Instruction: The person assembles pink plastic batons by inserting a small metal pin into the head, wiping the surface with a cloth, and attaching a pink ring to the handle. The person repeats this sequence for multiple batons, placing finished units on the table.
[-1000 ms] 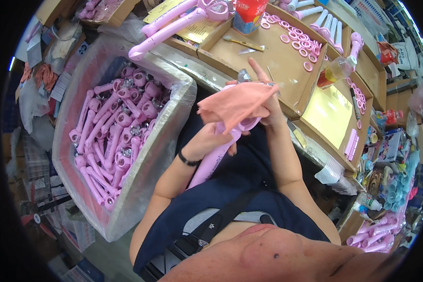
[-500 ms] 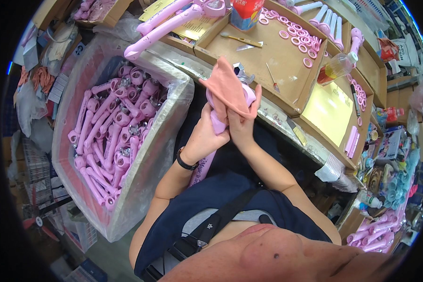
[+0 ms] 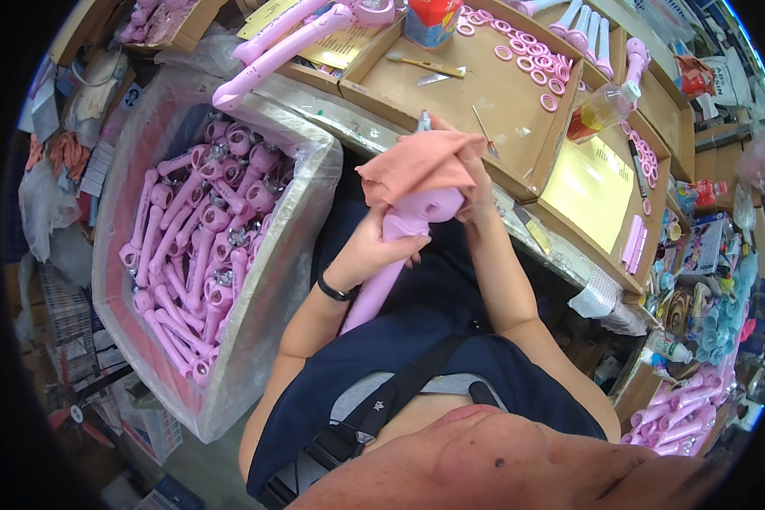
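Note:
A pink plastic wand (image 3: 372, 297) with a rounded, hollow head is held in front of my chest, its handle slanting down toward my lap. My left hand (image 3: 365, 253) is wrapped around it just below the head. Draped over the far side of the head is a salmon-coloured cloth (image 3: 416, 170). At the right, my right hand (image 3: 479, 191) is closed on the cloth against the head, most of its fingers hidden. A small grey tip (image 3: 424, 121) shows beyond the cloth; I cannot make out what it belongs to.
To my left stands a plastic-lined bin (image 3: 310, 195) full of similar pink wands (image 3: 200, 217). Ahead, a cardboard tray (image 3: 399, 93) holds a brush (image 3: 429, 65), pink rings (image 3: 540, 64) and a thin pointed tool (image 3: 485, 129). A bottle (image 3: 602, 112) and a box cutter (image 3: 534, 229) lie rightward.
The wand's head has turned, so its pink hollow side now shows below the cloth. My right hand has moved slightly right, and the cloth has spread across the head's far side.

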`<action>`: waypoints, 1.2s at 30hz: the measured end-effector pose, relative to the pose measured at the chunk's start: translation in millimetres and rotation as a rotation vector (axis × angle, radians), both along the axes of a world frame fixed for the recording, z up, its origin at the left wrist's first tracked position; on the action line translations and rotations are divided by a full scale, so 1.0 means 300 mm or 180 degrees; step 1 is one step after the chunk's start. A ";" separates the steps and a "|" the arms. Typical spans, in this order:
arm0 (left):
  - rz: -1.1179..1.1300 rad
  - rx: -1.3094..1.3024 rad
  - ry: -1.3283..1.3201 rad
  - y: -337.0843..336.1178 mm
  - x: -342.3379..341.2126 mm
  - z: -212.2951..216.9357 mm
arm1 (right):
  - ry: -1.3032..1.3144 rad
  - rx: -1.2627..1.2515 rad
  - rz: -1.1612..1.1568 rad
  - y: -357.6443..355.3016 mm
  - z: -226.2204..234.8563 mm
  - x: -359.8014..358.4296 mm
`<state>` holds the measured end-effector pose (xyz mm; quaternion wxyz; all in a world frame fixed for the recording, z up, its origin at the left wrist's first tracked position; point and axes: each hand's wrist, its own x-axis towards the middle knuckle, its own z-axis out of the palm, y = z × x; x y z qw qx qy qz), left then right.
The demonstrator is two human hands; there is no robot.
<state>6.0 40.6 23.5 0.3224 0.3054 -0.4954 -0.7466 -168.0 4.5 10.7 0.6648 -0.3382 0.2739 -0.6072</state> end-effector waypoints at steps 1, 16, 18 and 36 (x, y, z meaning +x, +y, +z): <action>0.0470 -0.0913 -0.0498 -0.001 -0.009 0.001 | 0.0368 0.0167 -0.0286 0.003 -0.006 0.005; 0.0301 -0.1426 -0.0834 -0.014 0.014 -0.035 | 0.0806 0.0305 -0.0455 0.086 -0.133 0.076; 0.0188 -0.0580 -0.0357 -0.008 0.000 -0.026 | -0.1478 0.0225 -0.0350 0.068 -0.140 0.061; -0.0026 0.0439 0.1419 -0.050 0.112 -0.024 | 0.5493 0.0346 -0.2357 -0.168 0.088 -0.511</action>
